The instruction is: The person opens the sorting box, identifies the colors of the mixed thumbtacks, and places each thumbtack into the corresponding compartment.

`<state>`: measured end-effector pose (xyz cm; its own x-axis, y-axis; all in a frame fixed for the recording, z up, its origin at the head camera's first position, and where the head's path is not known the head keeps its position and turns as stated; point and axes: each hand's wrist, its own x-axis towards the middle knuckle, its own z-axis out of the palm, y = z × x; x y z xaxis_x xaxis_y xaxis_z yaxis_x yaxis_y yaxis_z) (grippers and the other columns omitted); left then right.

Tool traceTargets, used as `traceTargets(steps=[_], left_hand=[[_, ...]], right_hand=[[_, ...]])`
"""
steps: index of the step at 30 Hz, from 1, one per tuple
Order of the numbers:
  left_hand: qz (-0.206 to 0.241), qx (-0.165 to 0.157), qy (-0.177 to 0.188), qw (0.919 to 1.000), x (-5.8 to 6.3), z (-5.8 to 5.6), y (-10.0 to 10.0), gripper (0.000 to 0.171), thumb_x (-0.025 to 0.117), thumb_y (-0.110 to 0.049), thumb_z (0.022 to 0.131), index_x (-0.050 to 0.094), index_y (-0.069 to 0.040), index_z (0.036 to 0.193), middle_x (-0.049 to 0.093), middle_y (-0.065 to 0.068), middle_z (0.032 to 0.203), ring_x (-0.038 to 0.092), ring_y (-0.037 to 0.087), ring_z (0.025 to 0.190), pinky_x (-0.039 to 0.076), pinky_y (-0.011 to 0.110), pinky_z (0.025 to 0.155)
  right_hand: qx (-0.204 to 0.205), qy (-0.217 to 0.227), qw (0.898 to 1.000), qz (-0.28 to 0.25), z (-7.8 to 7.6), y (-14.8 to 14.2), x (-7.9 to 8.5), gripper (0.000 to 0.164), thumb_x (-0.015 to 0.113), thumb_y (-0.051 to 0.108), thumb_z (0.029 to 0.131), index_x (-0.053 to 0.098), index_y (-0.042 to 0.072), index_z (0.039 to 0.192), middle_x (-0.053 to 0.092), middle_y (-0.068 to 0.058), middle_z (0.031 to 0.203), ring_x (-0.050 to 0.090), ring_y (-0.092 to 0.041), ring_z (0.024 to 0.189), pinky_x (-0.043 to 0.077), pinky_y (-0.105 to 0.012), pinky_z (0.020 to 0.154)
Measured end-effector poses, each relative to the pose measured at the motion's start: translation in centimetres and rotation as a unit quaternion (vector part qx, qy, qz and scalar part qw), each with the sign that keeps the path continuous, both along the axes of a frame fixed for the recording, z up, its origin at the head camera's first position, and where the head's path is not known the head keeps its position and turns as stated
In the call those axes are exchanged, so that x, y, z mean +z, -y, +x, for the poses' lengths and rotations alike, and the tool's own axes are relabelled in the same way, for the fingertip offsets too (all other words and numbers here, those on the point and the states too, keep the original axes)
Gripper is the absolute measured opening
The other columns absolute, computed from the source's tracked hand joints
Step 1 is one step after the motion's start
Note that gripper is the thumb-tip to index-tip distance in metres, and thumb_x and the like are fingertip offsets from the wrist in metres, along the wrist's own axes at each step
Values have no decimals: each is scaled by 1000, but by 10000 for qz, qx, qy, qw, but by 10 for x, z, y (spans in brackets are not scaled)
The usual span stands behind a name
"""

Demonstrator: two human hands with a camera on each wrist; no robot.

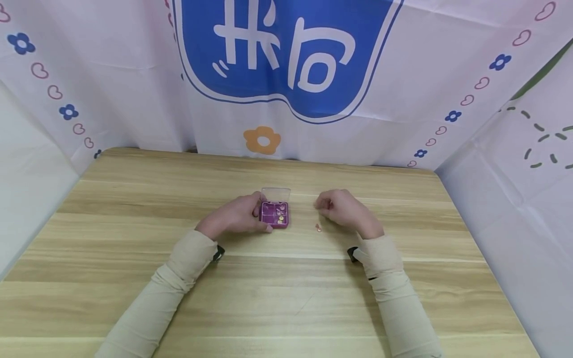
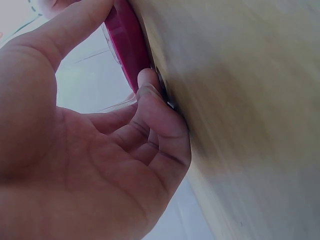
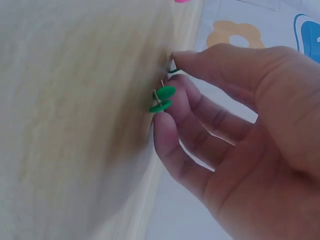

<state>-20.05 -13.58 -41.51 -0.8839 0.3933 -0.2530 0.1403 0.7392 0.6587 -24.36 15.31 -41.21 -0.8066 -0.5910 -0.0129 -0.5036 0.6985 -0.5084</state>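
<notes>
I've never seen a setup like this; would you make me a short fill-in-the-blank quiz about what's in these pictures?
1. The square purple plastic box is held by the person's ____ hand.
2. The box's transparent lid isn't closed but ____.
3. In the right wrist view, the round-headed, metal-pinned tacks beside the person's right hand are coloured ____.
Missing words: left; open; green.

Box (image 1: 275, 226) purple in head view, deep magenta from left wrist; lid (image 1: 275, 194) clear. Bits inside (image 1: 280, 219) yellow and pinkish. Tacks (image 3: 165, 93) bright green. Bench (image 1: 268, 303) pale tan wood — long browner grain streaks. Sleeves (image 1: 158, 298) plain cream. Backdrop (image 1: 147, 94) white — blue shield (image 1: 268, 82), white lettering (image 1: 230, 32); orange flower (image 1: 251, 141), white centre; borders of pink heart outlines (image 1: 40, 70) and blue flowers (image 1: 21, 44); green dashes (image 1: 539, 127) at right.
</notes>
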Motion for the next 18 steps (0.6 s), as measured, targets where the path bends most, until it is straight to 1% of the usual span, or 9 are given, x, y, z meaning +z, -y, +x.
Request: traceTargets(steps=[3,5,10,14,18], left_hand=[[7,8,15,10000,0,0,0,71,82,-36,70,43,-8,123,58,8,89,55,20,75,48,36,68],[19,17,39,10000,-1,0,0,71,82,-36,70,43,-9,123,58,8,89,55,20,76,49,35,68],[-4,28,60,10000,0,0,0,72,82,-37,69,43,-9,123,58,8,90,55,20,76,49,35,69],[-50,23,24,10000,0,0,0,73,82,-37,69,43,-9,123,57,8,90,55,21,76,49,36,68],[-52,17,20,10000,0,-1,1,72,82,-37,69,43,-9,124,57,8,91,55,21,76,49,36,68]], right_hand=[[-13,-92,9999,67,0,1,0,10,65,0,84,71,5,90,68,-6,85,58,-16,76,52,-37,70],[-57,-111,9998,132,0,1,1,9,64,1,85,71,5,90,68,-6,85,59,-16,76,52,-37,71],[-123,-242,9993,271,1,0,3,14,60,0,87,71,4,93,68,-7,86,57,-16,72,51,-36,68],[-143,-459,9988,137,1,0,4,17,56,-1,89,70,0,97,67,-10,87,54,-18,68,50,-35,65],[-191,-661,9976,-56,0,0,5,14,58,2,90,70,-1,95,66,-10,86,54,-18,70,51,-35,65]])
